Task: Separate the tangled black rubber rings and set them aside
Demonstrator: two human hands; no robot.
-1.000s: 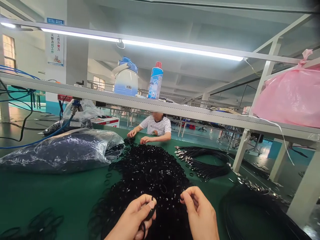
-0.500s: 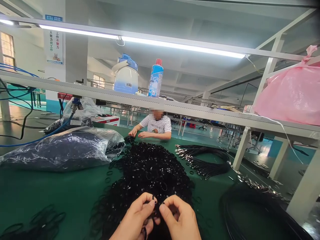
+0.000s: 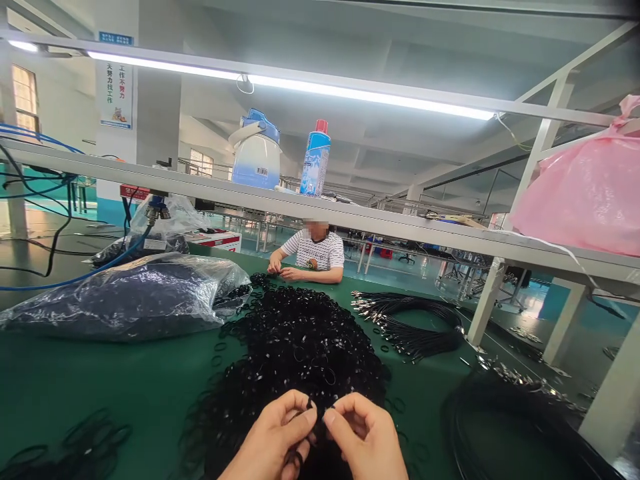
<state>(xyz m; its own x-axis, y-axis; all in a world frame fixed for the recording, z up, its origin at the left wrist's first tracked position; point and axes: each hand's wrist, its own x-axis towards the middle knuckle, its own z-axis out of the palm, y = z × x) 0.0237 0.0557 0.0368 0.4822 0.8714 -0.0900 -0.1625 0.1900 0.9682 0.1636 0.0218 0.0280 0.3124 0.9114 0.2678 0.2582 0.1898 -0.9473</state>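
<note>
Left hand point(image 3: 281, 432) grips black rings point(image 3: 299, 459); right hand point(image 3: 371, 430) pinched, contents unclear; best handle rings singly, low over the pile point(image 3: 305, 333).

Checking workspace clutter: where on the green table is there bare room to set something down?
Bare green table shows between the plastic bag, ring pile and small ring cluster, lower left. A narrower strip, with stray rings, separates the pile from the lower-right coil. Crowded: the middle, around the left hand and right hand.
</note>
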